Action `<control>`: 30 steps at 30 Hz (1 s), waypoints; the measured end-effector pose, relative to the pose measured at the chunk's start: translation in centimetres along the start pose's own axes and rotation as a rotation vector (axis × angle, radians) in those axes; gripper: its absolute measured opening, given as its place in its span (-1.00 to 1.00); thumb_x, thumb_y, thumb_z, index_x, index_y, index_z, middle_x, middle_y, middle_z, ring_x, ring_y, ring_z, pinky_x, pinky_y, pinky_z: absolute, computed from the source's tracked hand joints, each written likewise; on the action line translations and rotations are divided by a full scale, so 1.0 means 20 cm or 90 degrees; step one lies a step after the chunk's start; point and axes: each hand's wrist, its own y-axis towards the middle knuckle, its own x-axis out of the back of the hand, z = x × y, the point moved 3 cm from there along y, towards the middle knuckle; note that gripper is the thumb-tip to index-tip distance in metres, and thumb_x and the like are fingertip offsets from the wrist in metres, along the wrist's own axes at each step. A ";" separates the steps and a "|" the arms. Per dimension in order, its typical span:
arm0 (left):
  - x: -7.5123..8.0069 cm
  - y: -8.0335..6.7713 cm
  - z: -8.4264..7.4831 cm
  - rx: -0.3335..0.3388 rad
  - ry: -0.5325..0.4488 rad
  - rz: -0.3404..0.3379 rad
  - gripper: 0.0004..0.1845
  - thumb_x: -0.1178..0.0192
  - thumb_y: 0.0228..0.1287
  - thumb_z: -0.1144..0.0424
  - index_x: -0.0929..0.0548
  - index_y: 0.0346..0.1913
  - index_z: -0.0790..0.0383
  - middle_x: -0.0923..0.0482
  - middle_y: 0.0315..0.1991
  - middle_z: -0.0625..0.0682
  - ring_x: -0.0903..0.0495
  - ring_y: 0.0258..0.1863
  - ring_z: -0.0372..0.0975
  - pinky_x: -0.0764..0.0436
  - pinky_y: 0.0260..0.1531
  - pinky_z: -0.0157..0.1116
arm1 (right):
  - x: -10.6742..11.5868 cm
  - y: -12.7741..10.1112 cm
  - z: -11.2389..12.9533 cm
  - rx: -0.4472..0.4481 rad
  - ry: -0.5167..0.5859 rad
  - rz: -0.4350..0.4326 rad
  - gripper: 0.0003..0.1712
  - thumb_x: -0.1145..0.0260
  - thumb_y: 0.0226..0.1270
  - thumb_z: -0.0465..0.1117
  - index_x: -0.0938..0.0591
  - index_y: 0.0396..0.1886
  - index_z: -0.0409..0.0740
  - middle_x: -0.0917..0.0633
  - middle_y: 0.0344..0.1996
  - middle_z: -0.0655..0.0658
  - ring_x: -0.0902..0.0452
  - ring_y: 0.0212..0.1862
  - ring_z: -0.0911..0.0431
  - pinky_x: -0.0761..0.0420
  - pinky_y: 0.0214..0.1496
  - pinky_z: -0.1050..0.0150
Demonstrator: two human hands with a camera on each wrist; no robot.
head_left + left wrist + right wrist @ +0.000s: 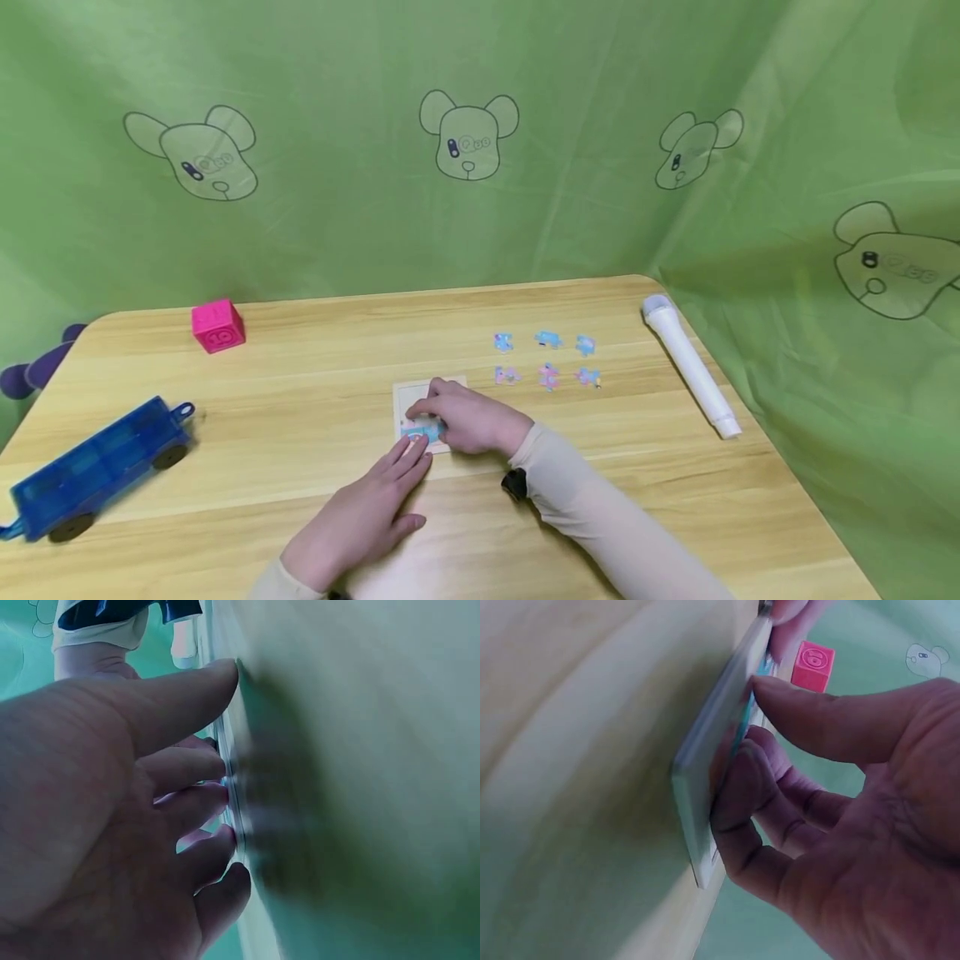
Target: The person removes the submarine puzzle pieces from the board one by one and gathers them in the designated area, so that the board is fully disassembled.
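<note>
A small puzzle board with a pale raised frame lies on the table, with joined blue and pink puzzle pieces along its near side. My right hand bends over the board. In the right wrist view its thumb and curled fingers close around a piece at the board's surface, mostly hidden by the hand. Fairly straight, the fingers of my left hand rest at the board's near edge, their tips touching the pieces. Its thumb is spread to the side.
Several loose puzzle pieces lie in two rows right of the board. A white microphone lies near the right edge. A pink cube stands at back left, and a blue toy wagon at left. Green curtains border the table.
</note>
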 end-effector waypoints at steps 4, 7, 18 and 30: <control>0.01 -0.05 0.00 0.008 -0.001 -0.012 -0.29 -0.28 0.33 0.10 -0.32 0.42 0.39 -0.08 0.51 0.13 -0.06 0.47 0.02 -0.39 0.25 -0.01 | 0.00 0.00 0.01 0.002 -0.018 -0.004 -0.42 -0.30 0.15 -0.52 -0.65 0.15 0.01 -0.48 -0.18 -0.02 -0.37 -0.19 0.16 -0.47 -0.10 0.36; 0.02 -0.07 0.00 0.009 0.002 -0.018 -0.31 -0.27 0.33 0.12 -0.33 0.40 0.41 -0.11 0.50 0.14 -0.11 0.46 0.01 -0.41 0.23 -0.01 | 0.00 0.01 0.02 -0.001 -0.023 -0.007 -0.42 -0.29 0.11 -0.54 -0.66 0.12 0.01 -0.48 -0.19 -0.01 -0.37 -0.18 0.16 -0.48 -0.08 0.35; 0.02 -0.07 0.01 0.009 -0.031 -0.009 -0.35 -0.27 0.33 0.16 -0.37 0.38 0.43 -0.11 0.50 0.14 -0.12 0.45 0.03 -0.38 0.25 0.00 | -0.01 0.03 0.04 -0.025 0.055 0.000 -0.63 -0.24 0.24 -0.50 -0.59 0.00 -0.11 -0.49 -0.21 0.01 -0.42 -0.18 0.19 -0.50 -0.06 0.38; 0.03 -0.07 0.02 0.014 -0.055 0.009 -0.36 -0.26 0.34 0.17 -0.36 0.39 0.40 -0.09 0.50 0.15 -0.08 0.46 0.04 -0.36 0.26 0.02 | -0.03 0.07 0.02 -0.036 0.158 -0.072 -0.87 -0.25 0.36 -0.40 -0.53 -0.25 -0.09 -0.55 -0.43 0.05 -0.46 -0.35 0.23 -0.51 -0.24 0.39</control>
